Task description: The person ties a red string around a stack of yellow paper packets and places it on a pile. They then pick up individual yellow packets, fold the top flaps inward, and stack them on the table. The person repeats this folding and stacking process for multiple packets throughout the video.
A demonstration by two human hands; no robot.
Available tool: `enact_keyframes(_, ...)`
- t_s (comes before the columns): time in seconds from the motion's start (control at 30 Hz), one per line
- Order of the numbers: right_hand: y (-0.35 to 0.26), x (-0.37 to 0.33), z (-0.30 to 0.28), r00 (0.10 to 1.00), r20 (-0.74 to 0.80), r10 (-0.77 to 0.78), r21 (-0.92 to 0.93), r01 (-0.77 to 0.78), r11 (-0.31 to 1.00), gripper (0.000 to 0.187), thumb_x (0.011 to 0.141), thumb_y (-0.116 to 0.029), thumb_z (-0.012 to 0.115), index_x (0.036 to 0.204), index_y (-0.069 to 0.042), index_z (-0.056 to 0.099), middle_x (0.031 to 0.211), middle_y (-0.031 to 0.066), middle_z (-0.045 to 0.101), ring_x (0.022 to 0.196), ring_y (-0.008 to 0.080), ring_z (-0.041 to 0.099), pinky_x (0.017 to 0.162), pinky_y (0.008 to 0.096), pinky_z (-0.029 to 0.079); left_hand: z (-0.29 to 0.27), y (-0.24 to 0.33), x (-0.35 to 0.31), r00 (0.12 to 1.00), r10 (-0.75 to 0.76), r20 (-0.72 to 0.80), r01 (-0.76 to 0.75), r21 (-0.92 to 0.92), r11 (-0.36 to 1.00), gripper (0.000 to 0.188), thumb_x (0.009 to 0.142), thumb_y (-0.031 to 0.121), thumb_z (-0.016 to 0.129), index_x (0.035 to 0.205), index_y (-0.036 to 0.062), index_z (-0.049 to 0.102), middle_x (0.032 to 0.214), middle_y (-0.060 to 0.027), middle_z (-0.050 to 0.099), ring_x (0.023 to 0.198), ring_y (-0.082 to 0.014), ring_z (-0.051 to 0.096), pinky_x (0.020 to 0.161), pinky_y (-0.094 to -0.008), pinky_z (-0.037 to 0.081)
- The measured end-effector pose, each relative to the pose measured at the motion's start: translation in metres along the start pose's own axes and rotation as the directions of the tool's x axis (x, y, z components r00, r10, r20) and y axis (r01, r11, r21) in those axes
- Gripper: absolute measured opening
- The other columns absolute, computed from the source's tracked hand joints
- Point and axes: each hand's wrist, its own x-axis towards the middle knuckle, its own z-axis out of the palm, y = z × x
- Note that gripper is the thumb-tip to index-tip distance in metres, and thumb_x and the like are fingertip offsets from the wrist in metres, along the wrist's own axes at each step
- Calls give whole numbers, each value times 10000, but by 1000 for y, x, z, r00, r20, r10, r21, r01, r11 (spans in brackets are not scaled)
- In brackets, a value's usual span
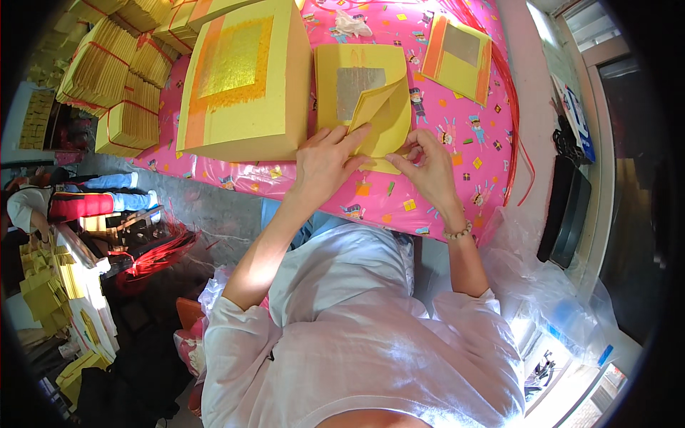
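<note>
Yellow paper fills the middle of the frame: a square sheet [362,100] with a silver foil patch at its centre lies on a pink printed tablecloth [457,143], and its lower right corner is folded up and over toward the foil. The left hand [325,162] lies flat just below the sheet, fingers [354,135] stretched out and pressing on the folded flap rather than closed round it. The right hand [427,165], with a bead bracelet [457,231] at the wrist, pinches the lower edge of the same flap between thumb and fingertips. Just left of the sheet, in the upper centre, stands a tall stack of larger yellow sheets [246,82] with a gold foil square and an orange border on top. In the upper right lies a smaller pile of sheets [458,57] with orange side bands and a silver patch. Bundles of yellow paper tied with red string [114,78] fill the upper left. Red strings [515,107] trail down the right edge of the cloth. At the far left edge another person [78,203] sits among more yellow paper.
</note>
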Motion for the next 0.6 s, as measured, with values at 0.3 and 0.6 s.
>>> enact_keyframes(0.3,2,-7,-3,1000,-13,-8,-50,8,999,355,737,-142,824,923,-16,550,818,56,530,683,156,542,638,294,481,1,-2,0,1000,-15,-25,15,-11,1000,578,730,273,787,1281,217,623,822,-36,576,771,-239,606,654,-366,521)
enact_keyframes(0.6,1,-13,-15,984,29,174,63,-176,982,427,764,-160,810,1103,-33,583,953,60,621,775,142,619,679,289,522,-1,0,0,1000,-10,2,10,4,1000,566,720,222,790,1256,155,619,889,-43,599,795,-241,606,683,-362,529)
